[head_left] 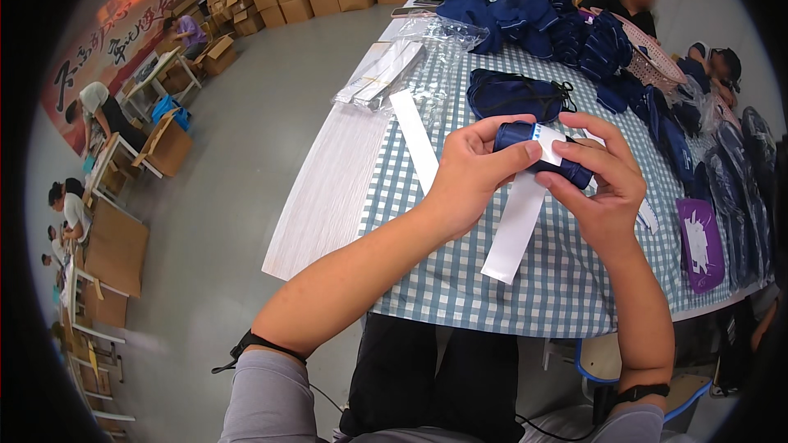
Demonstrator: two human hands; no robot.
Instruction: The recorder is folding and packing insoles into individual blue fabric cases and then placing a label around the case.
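A rolled dark blue cloth bundle (511,133) is held up over the table between my two hands. A white paper band (515,234) lies across it, its long end hanging down toward me. My left hand (478,162) is closed round the roll's left end, thumb pressing on the band. My right hand (606,171) grips the right end, fingertips on the band and thumb underneath. Just beyond lies a flat dark blue pouch (510,98) with black cord. Another white paper strip (417,141) rests left of my hands; more strips are partly hidden behind the right hand.
A checked cloth (435,283) covers most of the table. Farther off are a pile of dark blue cloth items (525,20), a pink basket (648,57) and clear plastic bags (443,33). A purple pad (700,246) lies at right. Co-workers sit along the far and right sides.
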